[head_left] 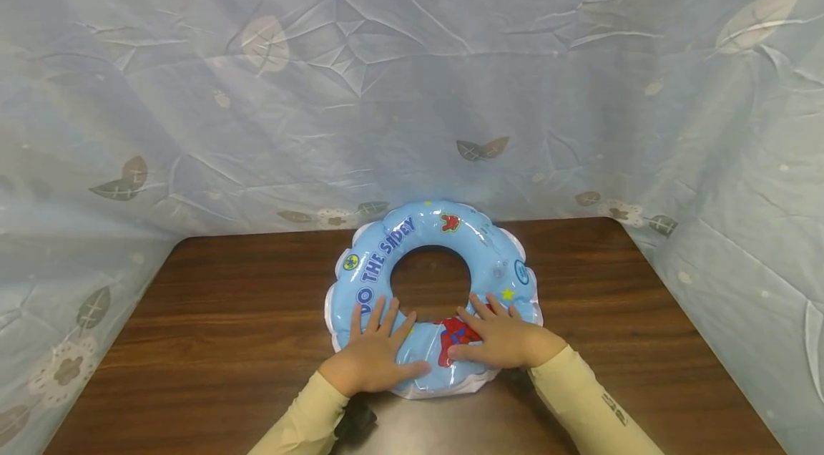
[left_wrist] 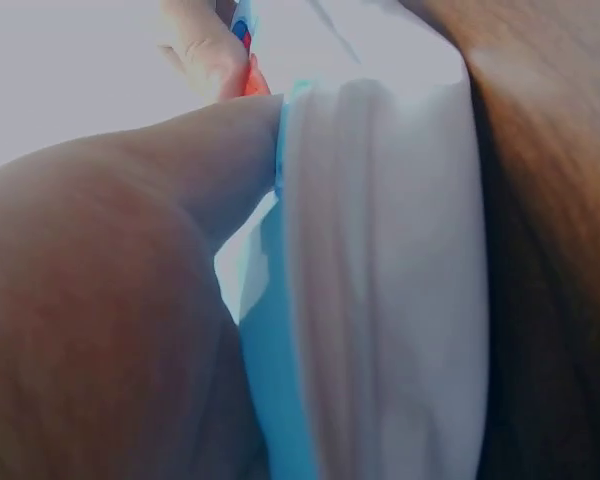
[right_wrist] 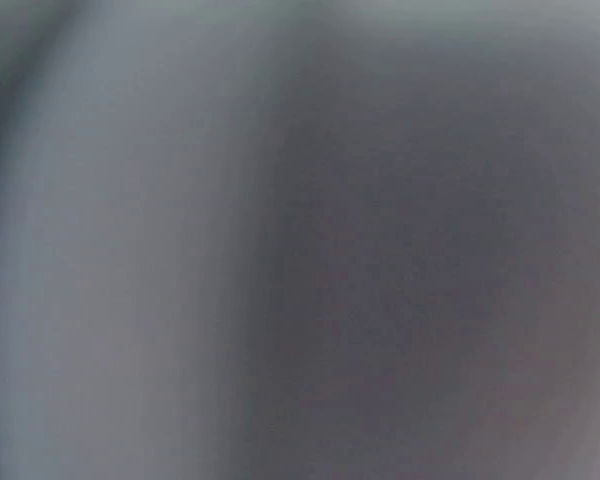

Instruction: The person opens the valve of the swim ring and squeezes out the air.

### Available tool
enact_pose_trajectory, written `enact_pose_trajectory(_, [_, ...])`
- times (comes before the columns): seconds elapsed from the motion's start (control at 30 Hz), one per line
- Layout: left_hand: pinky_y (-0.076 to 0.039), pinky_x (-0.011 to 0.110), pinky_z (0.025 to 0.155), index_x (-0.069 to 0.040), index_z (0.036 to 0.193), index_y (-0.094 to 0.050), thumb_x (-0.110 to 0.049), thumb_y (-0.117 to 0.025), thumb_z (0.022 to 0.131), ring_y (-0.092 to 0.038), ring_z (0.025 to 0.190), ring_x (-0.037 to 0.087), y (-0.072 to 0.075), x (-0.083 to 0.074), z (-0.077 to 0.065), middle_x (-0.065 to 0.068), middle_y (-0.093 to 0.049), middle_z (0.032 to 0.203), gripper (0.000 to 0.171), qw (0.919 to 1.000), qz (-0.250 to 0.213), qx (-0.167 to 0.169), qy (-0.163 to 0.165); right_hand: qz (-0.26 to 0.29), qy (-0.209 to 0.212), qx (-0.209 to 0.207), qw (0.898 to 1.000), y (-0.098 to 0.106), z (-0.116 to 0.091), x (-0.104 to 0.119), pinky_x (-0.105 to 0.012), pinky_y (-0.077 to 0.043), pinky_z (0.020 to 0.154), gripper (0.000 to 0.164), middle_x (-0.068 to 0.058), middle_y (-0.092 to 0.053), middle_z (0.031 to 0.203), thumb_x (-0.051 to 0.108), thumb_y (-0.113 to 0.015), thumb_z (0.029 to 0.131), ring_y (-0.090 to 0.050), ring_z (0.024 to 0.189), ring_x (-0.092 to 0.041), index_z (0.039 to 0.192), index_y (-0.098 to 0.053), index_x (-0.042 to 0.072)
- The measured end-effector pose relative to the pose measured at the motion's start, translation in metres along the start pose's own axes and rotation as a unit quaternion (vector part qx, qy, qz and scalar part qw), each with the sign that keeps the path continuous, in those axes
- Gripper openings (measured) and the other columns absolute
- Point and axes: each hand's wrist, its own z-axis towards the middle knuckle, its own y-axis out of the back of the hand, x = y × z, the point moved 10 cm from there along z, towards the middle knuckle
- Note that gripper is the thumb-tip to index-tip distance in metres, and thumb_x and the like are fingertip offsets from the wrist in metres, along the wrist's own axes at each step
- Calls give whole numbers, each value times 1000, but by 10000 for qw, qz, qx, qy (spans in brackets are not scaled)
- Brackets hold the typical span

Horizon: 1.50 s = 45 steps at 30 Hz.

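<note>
A light blue inflatable swim ring [head_left: 421, 219] with a white scalloped edge lies puffed up on the wooden table [head_left: 225, 312]. Blue lettering, a yellow star and red figures are printed on it. My left hand [head_left: 373, 358] rests on its near left part, fingers spread and straight. On the near right part lies my right hand [head_left: 505, 340], also with spread fingers, partly covering a red figure. In the left wrist view the thumb [left_wrist: 210, 150] touches the ring's blue surface beside its pale side [left_wrist: 390, 280]. The right wrist view is too blurred to read.
A patterned grey-blue cloth [head_left: 412, 97] hangs behind the table and along both sides. The ring's far edge is close to the back cloth. A dark wrist device [head_left: 355, 421] shows under the left wrist.
</note>
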Motion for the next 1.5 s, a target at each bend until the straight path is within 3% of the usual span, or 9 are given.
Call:
enact_pose_trajectory(0.2, [9, 72, 118, -14, 164, -30, -76, -48, 94, 0, 158, 45, 0, -1, 0, 22, -12, 171, 95, 9999, -87, 57, 2, 304, -85, 76, 9995, 2, 3, -8, -74, -15, 118, 92, -15, -23, 171, 76, -53, 91, -10, 156, -48, 160, -41, 16])
enact_pose_trajectory(0.43, [10, 72, 117, -15, 164, -29, -77, -48, 93, 1, 158, 44, -2, 0, 0, 19, -11, 172, 96, 9998, -140, 103, 30, 595, 1, 36, 9982, 6, 2, -12, -69, -19, 119, 105, -15, -26, 170, 68, -65, 88, -13, 156, -47, 163, -28, 5])
enact_pose_trajectory(0.73, [10, 71, 118, -15, 165, -29, -77, -49, 92, 2, 158, 44, -5, 1, 1, 19, -10, 172, 98, 9998, -156, 112, 50, 392, -10, 26, 9992, 4, -1, -7, -68, -21, 119, 101, -16, -25, 170, 68, -63, 89, -13, 156, -47, 160, -34, 2])
enact_pose_trajectory(1.07, [11, 72, 117, -13, 164, -28, -76, -58, 87, 2, 158, 44, -1, -2, -1, 21, -9, 172, 104, 9999, -61, 110, -7, 617, 59, -30, 9981, 2, 2, -4, -69, -12, 121, 111, -21, -22, 170, 56, -81, 79, -7, 156, -49, 159, -32, -4])
enact_pose_trajectory(1.5, [10, 73, 117, -12, 164, -28, -76, -64, 82, 3, 158, 45, 0, -6, 0, 22, -9, 172, 110, 9998, 160, 54, -60, 339, -133, -175, 9992, 3, 1, 1, -68, -16, 121, 112, -22, -27, 168, 48, -88, 74, -9, 156, -48, 158, -35, -4])
